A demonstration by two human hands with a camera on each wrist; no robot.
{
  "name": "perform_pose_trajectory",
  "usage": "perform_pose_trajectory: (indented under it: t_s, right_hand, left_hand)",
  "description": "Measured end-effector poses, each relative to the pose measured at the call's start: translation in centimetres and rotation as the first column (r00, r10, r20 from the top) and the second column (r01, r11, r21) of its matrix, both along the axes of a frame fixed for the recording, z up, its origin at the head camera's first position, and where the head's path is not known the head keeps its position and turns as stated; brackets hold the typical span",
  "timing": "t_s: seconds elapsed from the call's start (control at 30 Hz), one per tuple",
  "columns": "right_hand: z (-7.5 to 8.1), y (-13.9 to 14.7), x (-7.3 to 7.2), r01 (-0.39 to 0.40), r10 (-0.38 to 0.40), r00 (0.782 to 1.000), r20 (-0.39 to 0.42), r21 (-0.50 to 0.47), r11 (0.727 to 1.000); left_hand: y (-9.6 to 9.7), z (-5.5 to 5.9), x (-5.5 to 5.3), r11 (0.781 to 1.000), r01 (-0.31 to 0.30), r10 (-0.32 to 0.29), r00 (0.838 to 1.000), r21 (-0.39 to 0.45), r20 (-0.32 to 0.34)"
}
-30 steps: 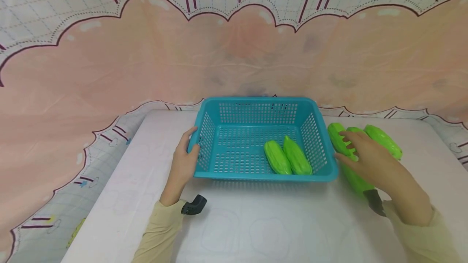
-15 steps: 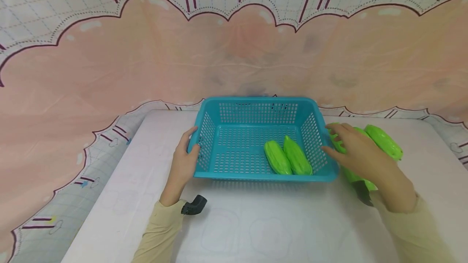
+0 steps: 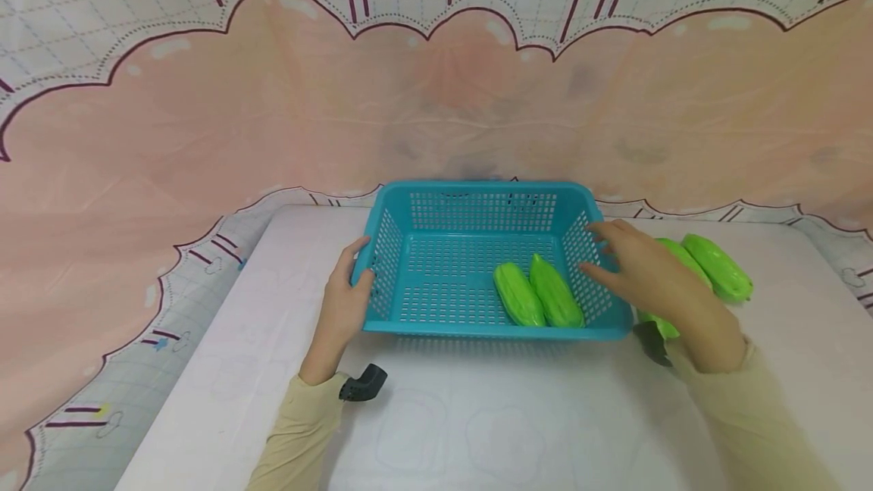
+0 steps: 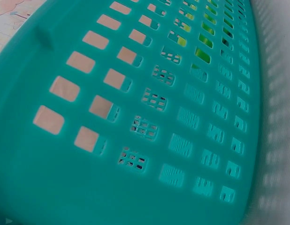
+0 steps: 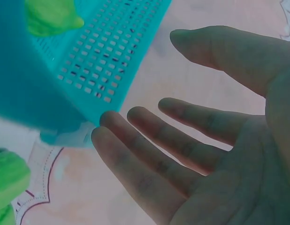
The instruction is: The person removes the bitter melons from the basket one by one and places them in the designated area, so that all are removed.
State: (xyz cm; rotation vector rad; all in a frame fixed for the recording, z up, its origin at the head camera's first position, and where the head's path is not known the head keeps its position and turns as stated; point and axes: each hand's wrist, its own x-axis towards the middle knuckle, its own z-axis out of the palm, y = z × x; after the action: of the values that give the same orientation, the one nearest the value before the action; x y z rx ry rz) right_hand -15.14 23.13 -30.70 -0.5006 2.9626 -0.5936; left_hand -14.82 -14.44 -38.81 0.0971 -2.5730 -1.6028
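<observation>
A blue-green plastic basket point(image 3: 487, 332) sits in the middle of the white table. Two bright green ridged gourds point(image 3: 520, 294) lie side by side in its front right corner. At the basket's left rim my left hand point(image 3: 344, 305) rests with fingertips and thumb touching it; the left wrist view shows just the perforated outer wall point(image 4: 65, 173), no fingers. Over the right rim hovers my right hand point(image 3: 641, 267), fingers spread and palm bare in the right wrist view. More green gourds point(image 3: 719, 267) lie right of the basket, partly covered by this hand and forearm.
Behind the table hangs a cloth point(image 3: 450, 97) with a pink cloud pattern. A black wrist mount point(image 3: 364, 383) sticks out from the left sleeve. The white tabletop point(image 3: 464, 423) stretches in front of the basket.
My right hand has moved left, from above the loose gourds to over the basket's right rim. The left hand, the basket and the two gourds in it have not moved.
</observation>
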Motion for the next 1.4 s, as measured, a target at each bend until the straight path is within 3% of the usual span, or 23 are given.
perform_pose_trajectory:
  t_s: [0.43,1.03,1.4]
  right_hand:
    - [-0.1,-1.3,-1.3,-0.071,0.070,0.997,-0.036,-0.015,0.997]
    - [-0.6,-2.8,-3.3,-0.105,0.106,0.994,0.031,-0.008,0.994]
    - [-1.6,-3.5,-4.6,-0.113,0.112,0.987,0.114,0.002,0.994]
  left_hand:
    - [0.0,0.0,-0.1,1.000,-0.005,0.005,1.000,0.004,0.004]
    - [0.0,0.0,0.0,1.000,-0.002,0.002,1.000,-0.007,0.005]
    - [-0.1,0.1,0.0,1.000,0.003,-0.003,1.000,0.004,0.009]
